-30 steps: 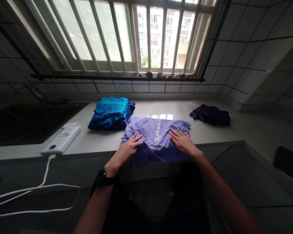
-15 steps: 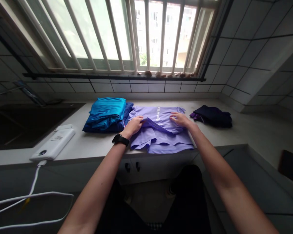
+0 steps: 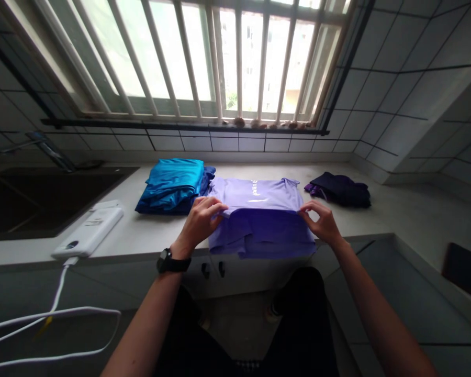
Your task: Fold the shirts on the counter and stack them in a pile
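Observation:
A lilac T-shirt with white lettering lies partly folded on the counter, its lower layer hanging a little over the front edge. My left hand pinches the left end of its upper fold, and a black watch sits on that wrist. At the right end of the same fold, my right hand grips the fabric between thumb and fingers. Between the two hands the folded edge is pulled straight, slightly raised above the layer beneath.
Folded blue clothes are stacked left of the shirt. Dark, purple-edged cloth lies to the right. A white power bank with a cable rests near a dark sink. Behind the counter is a barred window.
Both hands have moved outward and toward me, now pinching the fold's two ends. The shirt's fold, slack and wrinkled before, is stretched straight and lifted.

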A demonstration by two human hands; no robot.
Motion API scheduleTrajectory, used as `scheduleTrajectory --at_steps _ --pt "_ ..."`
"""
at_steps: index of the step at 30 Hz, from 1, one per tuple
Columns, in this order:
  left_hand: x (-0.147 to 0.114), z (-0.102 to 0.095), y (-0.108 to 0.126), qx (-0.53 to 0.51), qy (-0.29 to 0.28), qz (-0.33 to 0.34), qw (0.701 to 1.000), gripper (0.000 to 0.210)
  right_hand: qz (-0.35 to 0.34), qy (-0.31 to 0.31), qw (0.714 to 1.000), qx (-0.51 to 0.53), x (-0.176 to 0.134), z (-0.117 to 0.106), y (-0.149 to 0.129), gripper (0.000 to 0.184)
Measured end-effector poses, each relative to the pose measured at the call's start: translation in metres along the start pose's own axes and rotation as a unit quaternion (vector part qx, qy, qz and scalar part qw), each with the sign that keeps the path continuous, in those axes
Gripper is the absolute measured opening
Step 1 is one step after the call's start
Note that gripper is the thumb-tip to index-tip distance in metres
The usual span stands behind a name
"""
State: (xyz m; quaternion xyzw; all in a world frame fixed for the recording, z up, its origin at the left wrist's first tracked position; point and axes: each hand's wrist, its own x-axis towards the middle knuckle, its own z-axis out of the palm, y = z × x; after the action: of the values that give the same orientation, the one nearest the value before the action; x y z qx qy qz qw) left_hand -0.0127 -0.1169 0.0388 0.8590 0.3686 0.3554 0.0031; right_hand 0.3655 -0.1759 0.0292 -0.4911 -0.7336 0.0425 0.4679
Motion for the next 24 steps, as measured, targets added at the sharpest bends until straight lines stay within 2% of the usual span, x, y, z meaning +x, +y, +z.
scheduleTrajectory --at_steps 4,6,8,10,12,14,16,18,20,22,23,24 --pt "-0.031 -0.005 0.010 -0.068 -0.123 0.041 0.989 0.016 0.010 -0.186 0.982 0.033 -0.027 -0.014 0.000 0.017" --pt "-0.045 -0.001 0.015 -0.073 -0.163 0.038 0.983 0.014 0.025 -0.237 0.971 0.016 -0.036 -0.013 0.002 0.017" --pt "-0.052 0.004 0.018 -0.083 -0.176 0.029 0.980 0.009 0.043 -0.245 0.969 -0.007 -0.038 -0.006 0.005 0.016" --pt "-0.048 0.008 0.015 -0.112 -0.207 0.031 0.971 0.007 0.066 -0.230 0.971 -0.032 -0.031 0.005 0.009 0.016" --pt "-0.029 0.010 0.008 -0.122 -0.247 0.015 0.961 0.012 0.088 -0.204 0.973 -0.066 -0.013 0.017 0.014 0.016" --pt "0.004 0.012 -0.002 -0.084 -0.262 -0.038 0.961 0.016 0.106 -0.173 0.972 -0.116 0.018 0.028 0.019 0.015" --pt "0.045 0.012 -0.011 0.001 -0.234 -0.091 0.968 0.017 0.121 -0.142 0.967 -0.174 0.056 0.034 0.021 0.013" --pt "0.082 0.006 -0.013 0.067 -0.125 -0.139 0.980 0.017 0.123 -0.069 0.964 -0.224 0.091 0.035 0.015 0.012" --pt "0.104 -0.009 -0.005 0.084 0.007 -0.154 0.985 0.017 0.093 0.051 0.967 -0.231 0.109 0.027 0.000 0.014" --pt "0.100 -0.029 0.010 0.056 0.101 -0.118 0.986 0.015 0.038 0.159 0.967 -0.194 0.102 0.014 -0.022 0.016" --pt "0.088 -0.039 0.019 0.032 0.122 -0.088 0.988 0.015 0.008 0.184 0.968 -0.168 0.088 0.007 -0.034 0.017" --pt "0.071 -0.047 0.028 0.006 0.115 -0.057 0.992 0.015 -0.019 0.184 0.972 -0.145 0.067 0.000 -0.044 0.016"
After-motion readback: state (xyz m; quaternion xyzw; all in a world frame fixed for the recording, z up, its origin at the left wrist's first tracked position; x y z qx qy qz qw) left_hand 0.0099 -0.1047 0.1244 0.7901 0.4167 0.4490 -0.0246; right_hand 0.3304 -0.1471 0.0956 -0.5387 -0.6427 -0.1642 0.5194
